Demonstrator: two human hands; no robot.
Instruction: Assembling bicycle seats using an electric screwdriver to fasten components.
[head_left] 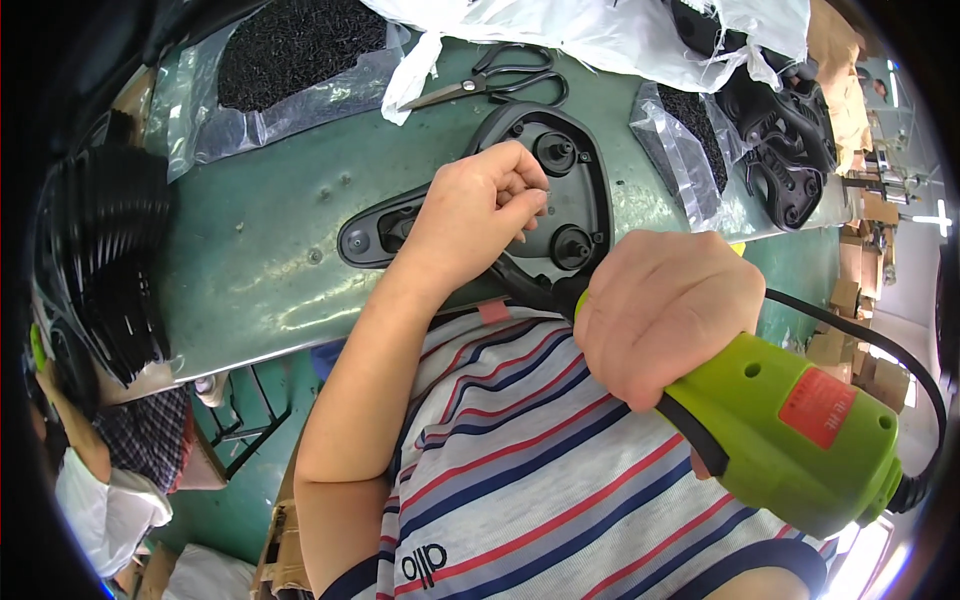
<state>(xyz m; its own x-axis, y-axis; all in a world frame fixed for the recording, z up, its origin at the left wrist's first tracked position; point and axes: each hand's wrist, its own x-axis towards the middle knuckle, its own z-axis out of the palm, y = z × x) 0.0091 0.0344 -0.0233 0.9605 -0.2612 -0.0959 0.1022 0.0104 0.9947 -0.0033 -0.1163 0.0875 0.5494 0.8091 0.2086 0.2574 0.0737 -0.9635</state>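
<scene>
The left hand (470,215) is the nearer one to the black shell (575,205): it is above the middle of it, while the right hand (670,310) is just beside the near right corner. The shell lies on the green desk (270,250), close to the near edge, with its inner side up. Its long axis goes from left to right, a little away from the person at the right; the narrow end is left of the left hand, and the broad end is at its right.

The fingers of the left hand are bent inward, the thumb near the forefinger. If some small piece is between them, I cannot tell, and contact with the shell is also not clear. The fingertips are left of two round posts: the far post (556,152) and the near post (573,246).

The right hand is closed firmly around a green driver (810,430). I judge that the important relation is from this tool to the posts: its long axis slants from lower right to upper left, so the front points toward the shell, with the near post closer than the far post. The tip of the driver cannot be seen clearly, so I cannot say whether it touches
</scene>
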